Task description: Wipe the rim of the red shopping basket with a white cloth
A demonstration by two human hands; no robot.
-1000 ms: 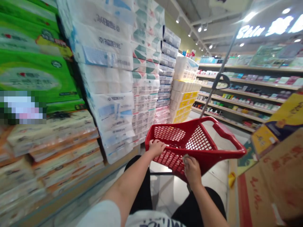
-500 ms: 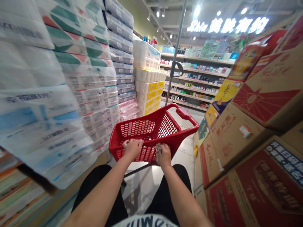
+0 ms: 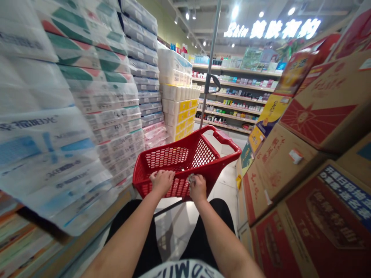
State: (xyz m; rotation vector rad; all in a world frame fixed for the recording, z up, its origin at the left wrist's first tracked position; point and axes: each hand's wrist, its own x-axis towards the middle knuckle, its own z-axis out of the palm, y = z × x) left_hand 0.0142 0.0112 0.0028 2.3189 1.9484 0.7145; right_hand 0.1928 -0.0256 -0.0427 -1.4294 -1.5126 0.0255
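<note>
A red plastic mesh basket hangs tilted just ahead of the person, its near rim under both hands; a thin metal pull pole with a dark loop handle rises from its far end. The left grip lies curled over the near rim, closed on it; the right grip sits just beside it, pinching a small crumpled greyish item against the rim; what that item is, I cannot tell. Both bare forearms reach forward and slightly inward over black clothing. White plastic-wrapped toilet-roll packs tower near on the left; brown cardboard cartons with red print stack near on the right; far ahead stand shelves of small boxed goods.
</note>
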